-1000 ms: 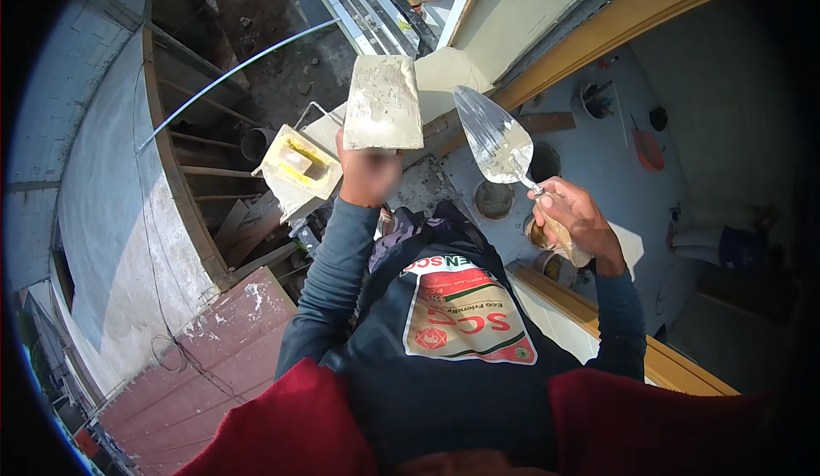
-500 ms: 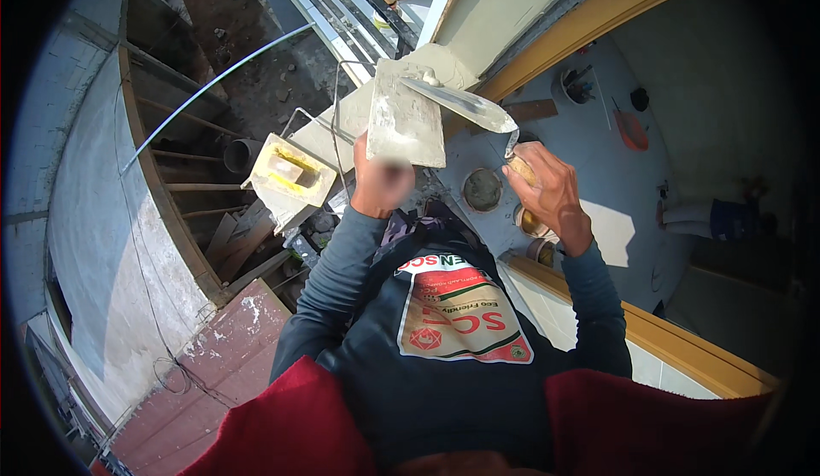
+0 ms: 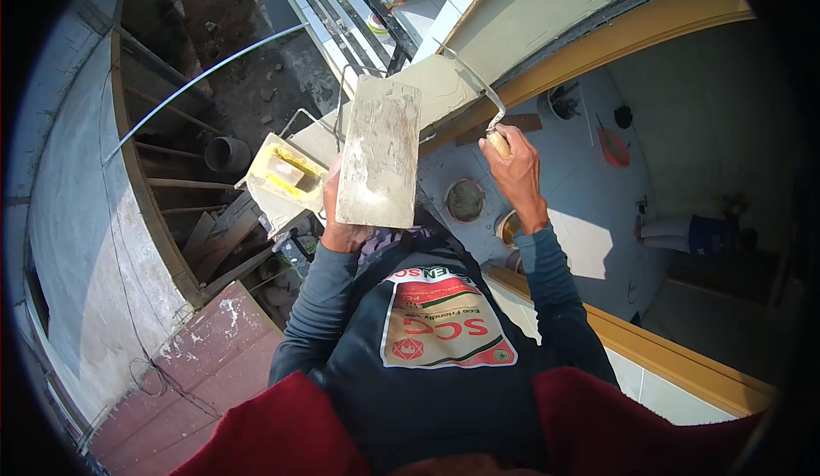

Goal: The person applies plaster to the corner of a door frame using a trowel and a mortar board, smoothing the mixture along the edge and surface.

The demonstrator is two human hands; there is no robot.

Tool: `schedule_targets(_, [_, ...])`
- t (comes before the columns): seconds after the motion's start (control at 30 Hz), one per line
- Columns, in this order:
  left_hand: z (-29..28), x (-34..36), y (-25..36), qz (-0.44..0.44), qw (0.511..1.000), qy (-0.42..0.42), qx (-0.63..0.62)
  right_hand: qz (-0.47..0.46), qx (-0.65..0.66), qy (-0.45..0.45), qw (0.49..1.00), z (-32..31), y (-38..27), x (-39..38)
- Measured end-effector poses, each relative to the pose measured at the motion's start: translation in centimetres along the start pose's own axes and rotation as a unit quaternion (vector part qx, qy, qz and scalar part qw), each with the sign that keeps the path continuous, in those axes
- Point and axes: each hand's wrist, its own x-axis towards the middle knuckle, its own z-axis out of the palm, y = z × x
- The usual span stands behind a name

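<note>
My left hand (image 3: 338, 228) is closed behind a rectangular plastering float (image 3: 378, 155). The float's flat, mortar-smeared face is turned up toward me and hides most of the fingers. My right hand (image 3: 518, 177) grips a pointed trowel by its wooden handle (image 3: 498, 141). The trowel blade (image 3: 464, 66) shows nearly edge-on beside the beige plastered wall surface (image 3: 547, 27); I cannot tell whether it touches. Blade and float are apart. To the left of my left hand, a second float, pale with yellow marks (image 3: 286, 174), rests with its grip upward.
Below on the right, a round container of grey mortar (image 3: 465, 200) and a bucket with tools (image 3: 564, 102) stand on the pale floor (image 3: 568, 194). A yellow-brown frame (image 3: 658, 36) borders the wall. A person (image 3: 700, 234) is far right. Leftward are a pipe (image 3: 205, 87) and a curved wall (image 3: 85, 211).
The float in my left hand has come nearer and turned its broad face toward me. The trowel has left the float and swung up toward the plastered wall, its blade now edge-on.
</note>
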Motion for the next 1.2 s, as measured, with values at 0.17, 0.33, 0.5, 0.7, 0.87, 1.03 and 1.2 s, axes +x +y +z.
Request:
schedule_targets(0.17, [-0.4, 0.1, -0.3, -0.001, 1.0, 0.0, 0.0, 0.043, 0.013, -0.02, 0.999, -0.2, -0.4, 0.6])
schedule_targets(0.33, [-0.2, 0.4, -0.6, -0.008, 0.999, 0.036, 0.016, 0.066, -0.017, -0.044, 0.997, -0.3, -0.4, 1.8])
schedule_targets(0.5, [-0.6, 0.4, -0.7, -0.004, 0.999, 0.024, 0.04, 0.089, -0.022, -0.061, 0.994, -1.4, -1.2, 2.7])
schedule_targets(0.7, [-0.3, 0.0, -0.2, -0.011, 0.999, 0.048, 0.014, 0.109, 0.018, -0.073, 0.991, -2.9, -1.6, 3.3])
schedule_targets(0.87, [-0.2, -0.2, -0.4, 0.001, 0.998, 0.06, 0.027, 0.101, 0.011, -0.071, 0.992, -2.4, -2.4, 3.9])
schedule_targets(1.03, [-0.7, -0.4, -0.5, 0.002, 0.998, 0.021, 0.065, 0.101, -0.007, -0.07, 0.992, -1.6, -2.5, 5.0])
schedule_targets(1.2, [-0.3, -0.5, -0.6, 0.002, 0.998, 0.053, 0.034, 0.073, 0.013, -0.025, 0.997, -1.5, -3.5, 5.6])
